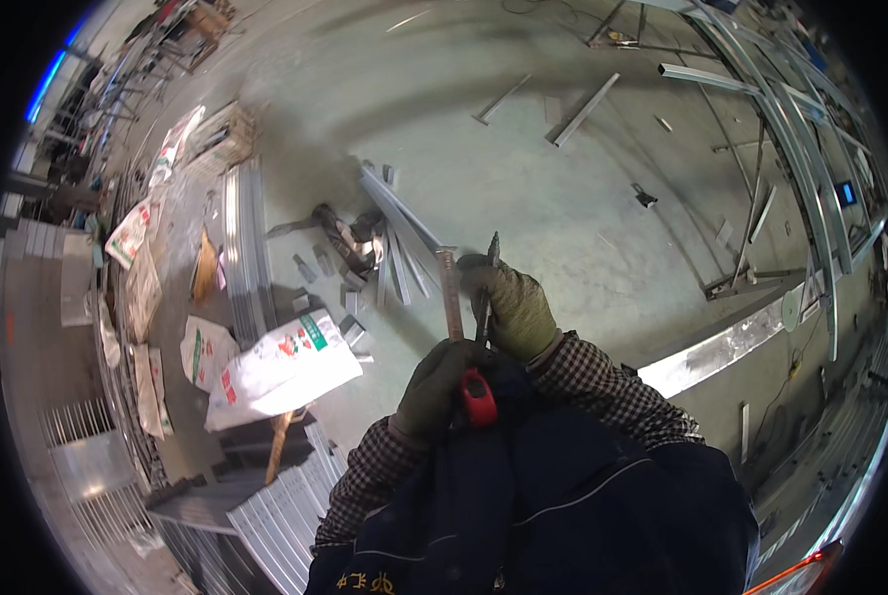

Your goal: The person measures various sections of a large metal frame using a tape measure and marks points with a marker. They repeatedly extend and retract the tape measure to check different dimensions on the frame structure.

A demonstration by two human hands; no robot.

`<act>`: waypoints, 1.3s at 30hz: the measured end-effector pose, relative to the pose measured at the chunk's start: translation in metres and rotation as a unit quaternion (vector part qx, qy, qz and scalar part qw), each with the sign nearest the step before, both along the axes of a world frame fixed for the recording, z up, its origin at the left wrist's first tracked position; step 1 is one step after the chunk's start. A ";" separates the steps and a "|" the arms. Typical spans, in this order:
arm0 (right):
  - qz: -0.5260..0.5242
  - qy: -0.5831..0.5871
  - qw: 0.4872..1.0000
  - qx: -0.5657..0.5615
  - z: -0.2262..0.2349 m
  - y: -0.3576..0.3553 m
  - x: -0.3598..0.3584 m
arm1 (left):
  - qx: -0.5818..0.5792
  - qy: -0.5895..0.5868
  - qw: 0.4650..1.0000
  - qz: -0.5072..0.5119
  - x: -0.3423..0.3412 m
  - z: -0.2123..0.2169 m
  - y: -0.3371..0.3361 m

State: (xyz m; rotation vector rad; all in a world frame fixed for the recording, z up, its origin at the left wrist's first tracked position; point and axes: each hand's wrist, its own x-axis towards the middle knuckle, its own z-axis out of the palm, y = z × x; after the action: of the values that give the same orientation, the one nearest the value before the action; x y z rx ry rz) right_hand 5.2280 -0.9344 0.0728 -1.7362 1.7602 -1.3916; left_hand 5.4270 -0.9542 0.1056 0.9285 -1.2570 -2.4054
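Note:
In front of my body, my left hand [432,387] is closed around a tape measure [478,400] with a red case. Its narrow blade [451,297] stands out away from me, past my left fingers. Close beside it on the right, my gloved right hand [516,309] grips a slim dark pointed tool [493,248], whose kind I cannot make out. The tool's tip sticks out beyond the fingers, and its lower part runs down near my left hand. Both hands wear greenish, dirty work gloves.
Cut metal profiles [399,213] lie in a loose pile on the floor ahead. White printed sacks [285,372] and stacked long profiles [248,248] are at the left. A metal frame [811,178] stands at the right, near a bright flat strip [721,349].

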 end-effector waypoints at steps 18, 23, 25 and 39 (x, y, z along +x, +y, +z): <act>-0.039 0.013 0.999 -0.004 -0.015 -0.387 -0.232 | -0.025 0.007 0.997 0.074 -0.258 -0.023 -0.381; -0.061 0.044 0.997 -0.029 -0.035 -0.481 -0.291 | 0.071 0.021 0.994 0.076 -0.305 -0.027 -0.485; -0.057 0.081 0.995 -0.029 -0.048 -0.528 -0.320 | -0.078 -0.058 0.995 -0.010 -0.327 -0.035 -0.548; -0.368 -0.015 0.929 0.030 -0.044 -0.766 -0.575 | -0.013 -0.019 0.982 -0.189 -0.591 -0.026 -0.901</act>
State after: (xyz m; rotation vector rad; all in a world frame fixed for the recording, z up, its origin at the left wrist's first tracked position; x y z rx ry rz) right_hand 4.6527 -1.6999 0.0287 -1.0269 2.5435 -1.5720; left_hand 4.8360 -1.8550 0.0798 0.7890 -1.5979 -2.6535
